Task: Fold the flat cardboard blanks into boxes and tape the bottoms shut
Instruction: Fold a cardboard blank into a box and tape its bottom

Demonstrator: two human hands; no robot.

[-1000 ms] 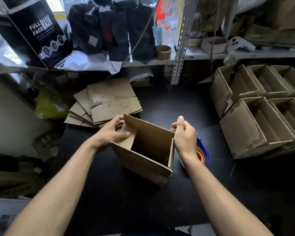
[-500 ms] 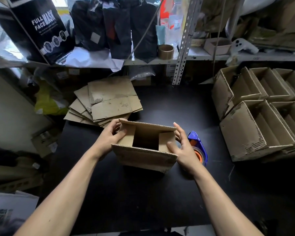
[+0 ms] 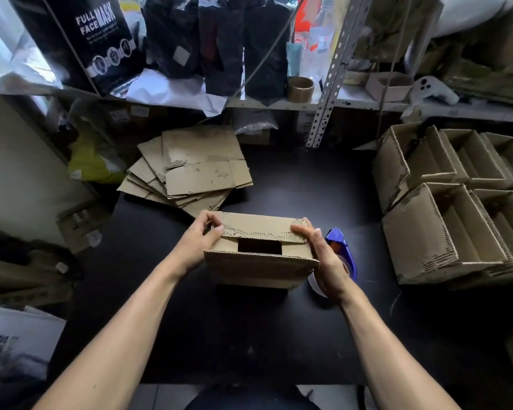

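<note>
At ten o'clock on the black table lies a fanned stack of flat blanks, well apart from the hands. At the centre stands the box: the left hand pinches the far flap's left corner between thumb and curled fingers, and the right hand lays its fingers, held together, over the flap's right end, a dark gap open between the flaps. Just beside the right hand at three o'clock sits a blue tape dispenser, with folded boxes stacked at two o'clock.
</note>
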